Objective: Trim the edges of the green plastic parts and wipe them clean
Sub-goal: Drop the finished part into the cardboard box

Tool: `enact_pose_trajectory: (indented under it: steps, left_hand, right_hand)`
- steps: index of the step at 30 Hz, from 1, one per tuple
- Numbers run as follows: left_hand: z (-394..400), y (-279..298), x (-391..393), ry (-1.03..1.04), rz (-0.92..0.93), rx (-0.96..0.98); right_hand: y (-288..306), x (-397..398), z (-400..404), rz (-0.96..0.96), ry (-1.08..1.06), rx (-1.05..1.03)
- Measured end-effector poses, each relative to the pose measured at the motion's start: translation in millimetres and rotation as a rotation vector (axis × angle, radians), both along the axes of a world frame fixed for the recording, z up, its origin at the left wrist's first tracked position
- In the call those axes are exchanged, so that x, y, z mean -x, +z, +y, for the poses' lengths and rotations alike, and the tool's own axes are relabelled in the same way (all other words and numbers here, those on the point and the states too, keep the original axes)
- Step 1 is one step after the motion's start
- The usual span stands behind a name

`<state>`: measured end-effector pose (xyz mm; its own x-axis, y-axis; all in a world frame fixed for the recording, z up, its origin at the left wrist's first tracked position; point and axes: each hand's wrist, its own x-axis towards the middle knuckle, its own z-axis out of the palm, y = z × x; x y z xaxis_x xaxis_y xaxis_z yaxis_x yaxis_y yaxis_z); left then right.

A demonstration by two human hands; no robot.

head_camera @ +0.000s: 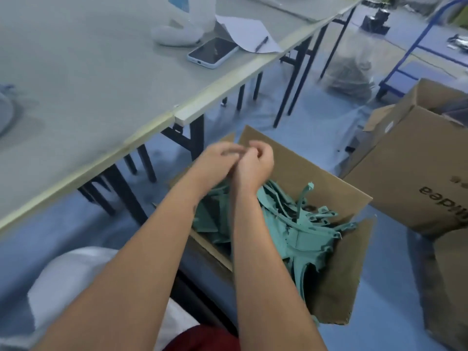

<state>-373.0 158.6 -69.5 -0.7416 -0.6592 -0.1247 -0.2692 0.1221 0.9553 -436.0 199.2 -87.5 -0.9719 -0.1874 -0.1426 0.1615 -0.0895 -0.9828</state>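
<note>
Left hand: the left hand [219,158] was up at centre frame over the box, fingers blurred; whether its grip was clenched, released or grasping something, I could not tell.
Right hand: the right hand [255,162] sat touching the left, fingers curled inward; it seemed to pinch something small with the left, but motion blur hid what, so that grip too I could not tell.
Green parts: the teal-green moulded plastic parts [291,224] lay heaped in the open brown cardboard box [336,287] at lower centre-right, straps and tabs jutting out, right beneath the hands, probably for easy reach.
Why there: hands held together above the box, so my guess was any scrap would drop straight in.
Counter: the long grey counter [76,97] filled the upper left, carrying a pale-blue-cased smartphone [212,53] beside a white paper sheet with a black pen [249,34].
Second box: another brown cardboard carton with dark lettering [415,183] stood at the right edge on the blue floor [316,122].
</note>
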Motion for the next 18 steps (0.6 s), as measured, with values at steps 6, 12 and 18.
enact_pose_trajectory:
  steps: [6,12,18]
  left_hand:
    - [-62.3,110.8,-76.1,0.286,0.278,0.200]
    - [-107.8,141.7,-212.1,0.869,0.342,0.318]
    - [-118.2,129.6,-358.8,1.245,0.276,0.322]
  right_hand:
    - [101.3,-78.4,-86.5,0.316,0.305,0.302]
    - [142.5,-217.5,-156.2,0.551,0.785,0.329]
    - [137.2,-361.0,-194.5,0.704,1.230,0.273]
